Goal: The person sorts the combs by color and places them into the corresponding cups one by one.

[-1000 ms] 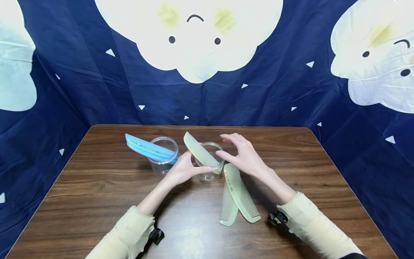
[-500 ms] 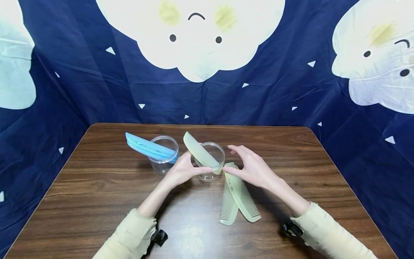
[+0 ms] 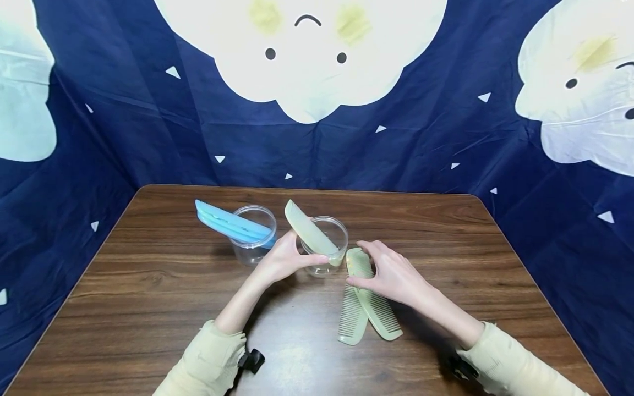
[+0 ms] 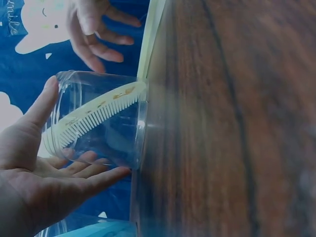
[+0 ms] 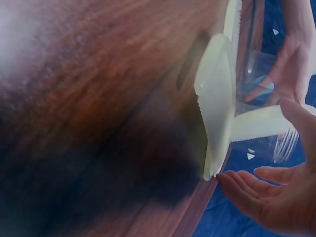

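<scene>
A pale green comb (image 3: 309, 230) leans inside a clear plastic jar (image 4: 121, 143), its upper end sticking out past the rim to the left. My left hand (image 3: 282, 261) holds this jar from the left side, thumb at the near rim and fingers behind the wall. Two more pale green combs lie crossed on the table to the jar's right, the upper comb (image 3: 381, 313) partly covering the lower comb (image 3: 353, 322). Over their far ends hovers my right hand (image 3: 398, 278), thumb and fingers spread apart. In the right wrist view its fingertips are close to the comb ends; contact is unclear.
Left of my left hand stands a second clear jar (image 3: 246, 255) with blue combs (image 3: 230, 224) leaning out over its left rim. Both jars are on a brown wooden table (image 3: 148, 297). A dark blue curtain (image 3: 317, 148) with cloud prints hangs behind it.
My right hand has moved from beside the jar's rim toward me and down over the far ends of the crossed combs. My left hand keeps its hold on the jar.
</scene>
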